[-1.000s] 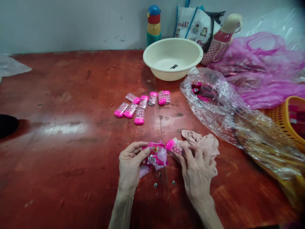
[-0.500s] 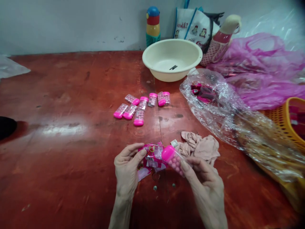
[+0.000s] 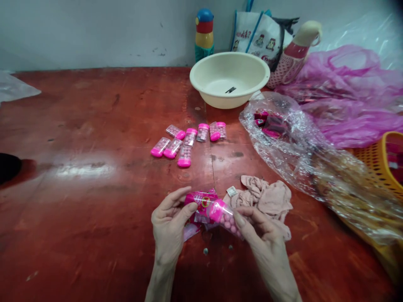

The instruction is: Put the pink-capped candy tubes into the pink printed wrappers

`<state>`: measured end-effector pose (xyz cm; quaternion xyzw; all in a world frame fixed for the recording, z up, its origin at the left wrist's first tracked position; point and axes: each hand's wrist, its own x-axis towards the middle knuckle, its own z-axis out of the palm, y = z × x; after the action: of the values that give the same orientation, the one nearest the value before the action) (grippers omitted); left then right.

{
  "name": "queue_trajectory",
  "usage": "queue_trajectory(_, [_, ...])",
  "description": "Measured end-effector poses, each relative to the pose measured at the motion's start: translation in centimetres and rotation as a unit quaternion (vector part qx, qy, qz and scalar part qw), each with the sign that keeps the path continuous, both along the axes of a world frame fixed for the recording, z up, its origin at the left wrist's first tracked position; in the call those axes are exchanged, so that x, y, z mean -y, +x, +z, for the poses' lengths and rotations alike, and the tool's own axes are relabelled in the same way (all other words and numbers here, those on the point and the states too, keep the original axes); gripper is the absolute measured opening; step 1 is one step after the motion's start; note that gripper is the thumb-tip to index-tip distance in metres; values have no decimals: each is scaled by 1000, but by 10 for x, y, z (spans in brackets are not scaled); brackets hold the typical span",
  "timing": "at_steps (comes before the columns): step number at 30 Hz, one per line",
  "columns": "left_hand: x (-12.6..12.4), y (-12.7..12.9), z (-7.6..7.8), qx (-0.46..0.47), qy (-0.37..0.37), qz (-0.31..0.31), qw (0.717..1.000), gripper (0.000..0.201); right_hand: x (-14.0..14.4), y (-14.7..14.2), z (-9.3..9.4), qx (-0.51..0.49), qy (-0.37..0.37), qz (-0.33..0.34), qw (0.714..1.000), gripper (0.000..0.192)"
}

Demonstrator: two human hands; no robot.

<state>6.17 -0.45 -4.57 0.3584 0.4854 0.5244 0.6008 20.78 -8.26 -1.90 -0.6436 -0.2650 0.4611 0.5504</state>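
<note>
My left hand [image 3: 168, 224] pinches a pink printed wrapper [image 3: 201, 202] by its left end. My right hand [image 3: 262, 237] holds a clear candy case with a pink cap [image 3: 224, 218], full of pink balls, with its cap end at the wrapper's open end. Both hands hover low over the red wooden table [image 3: 94, 167]. A crumpled beige cloth [image 3: 267, 197] lies just beyond my right hand. Several more pink-capped candy cases [image 3: 185, 140] lie in a loose group farther out on the table.
A cream bowl [image 3: 229, 77] stands at the back. A clear plastic bag [image 3: 292, 142] with pink packets sprawls to the right, beside pink plastic sheeting [image 3: 349, 92] and a yellow basket [image 3: 382, 161]. A bottle [image 3: 204, 33] and a printed bag [image 3: 261, 35] stand by the wall. Two small beads [image 3: 205, 251] lie under my hands.
My right hand lifted the candy case off the cloth and brought it left until its pink cap met the wrapper. My left hand stayed nearly still.
</note>
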Motion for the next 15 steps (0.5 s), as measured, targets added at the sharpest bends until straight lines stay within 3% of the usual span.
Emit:
queue_trajectory(5, [1,12,5,19,33,36,999,53,1,-9,-6,-39,14,-23,999,16])
queue_trajectory(8, [2,20,7,41,37,54,997,59,4,-15,-13,8,23,-23,999,17])
queue_trajectory(11, [4,25,10,93,-26,55,994,56,8,-19,-20,81,50,-33,995,17])
queue_trajectory(15, [10,30,17,182,-128,-25,975,43,12,-23,-22,199,119,-43,972,19])
